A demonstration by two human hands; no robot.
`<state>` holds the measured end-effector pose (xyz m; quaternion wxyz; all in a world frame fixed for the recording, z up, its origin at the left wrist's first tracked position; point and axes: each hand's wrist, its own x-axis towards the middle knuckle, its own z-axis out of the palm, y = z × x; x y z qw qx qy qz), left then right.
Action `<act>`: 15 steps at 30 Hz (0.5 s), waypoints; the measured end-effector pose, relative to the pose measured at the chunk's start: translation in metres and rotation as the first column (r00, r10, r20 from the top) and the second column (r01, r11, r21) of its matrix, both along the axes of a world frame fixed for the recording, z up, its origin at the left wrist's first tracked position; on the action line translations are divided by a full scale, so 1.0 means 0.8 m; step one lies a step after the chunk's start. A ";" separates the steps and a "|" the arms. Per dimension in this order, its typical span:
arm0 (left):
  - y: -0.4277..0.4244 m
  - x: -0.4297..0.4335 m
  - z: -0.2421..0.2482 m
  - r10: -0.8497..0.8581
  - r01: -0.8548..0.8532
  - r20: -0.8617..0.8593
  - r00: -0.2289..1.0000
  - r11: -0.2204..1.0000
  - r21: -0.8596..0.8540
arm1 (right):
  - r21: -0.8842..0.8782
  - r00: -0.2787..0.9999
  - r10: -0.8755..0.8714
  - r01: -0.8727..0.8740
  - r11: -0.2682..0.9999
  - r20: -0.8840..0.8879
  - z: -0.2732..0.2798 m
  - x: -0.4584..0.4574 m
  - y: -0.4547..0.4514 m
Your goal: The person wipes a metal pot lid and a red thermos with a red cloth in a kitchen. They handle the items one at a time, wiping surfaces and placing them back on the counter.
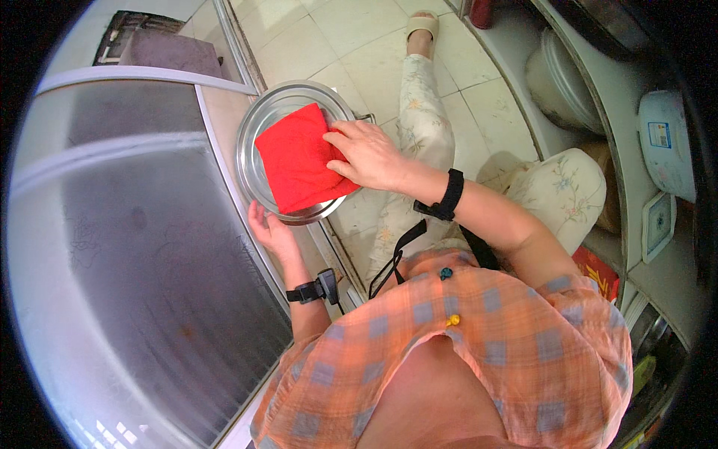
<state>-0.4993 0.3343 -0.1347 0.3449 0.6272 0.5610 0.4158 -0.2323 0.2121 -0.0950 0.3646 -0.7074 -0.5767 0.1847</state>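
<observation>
A round stainless steel pot or lidded vessel stands before me, with a wire-like side handle at its right. Across its shiny top lies a folded red cloth. My right hand rests on the cloth's right part, fingers spread and thumb against a fold, gripping it. At the near-left rim is my left hand, palm turned up and fingers apart. Its fingertips are beside the rim; whether they bear any weight cannot be told. The cloth hides much of the vessel's top.
Close on the left runs a framed, frosted sliding door. Pale floor tiles lie ahead. Shelving on the right holds a large pale basin, a light-blue container and a small lidded box. A red printed package sits low beside my knee.
</observation>
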 end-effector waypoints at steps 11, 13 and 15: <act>0.015 0.138 0.053 -0.423 0.485 -0.714 0.559 0.864 -0.132 | -0.035 0.999 -0.039 0.038 0.999 -0.023 -0.046 -0.003 0.005; 0.012 0.143 0.057 -0.420 0.497 -0.770 0.481 0.854 -0.155 | 0.049 0.999 -0.036 0.036 0.998 0.001 -0.053 -0.002 0.007; 0.013 0.144 0.059 -0.428 0.513 -0.784 0.448 0.842 -0.167 | 0.077 0.999 -0.024 0.022 0.997 0.029 -0.058 -0.002 0.009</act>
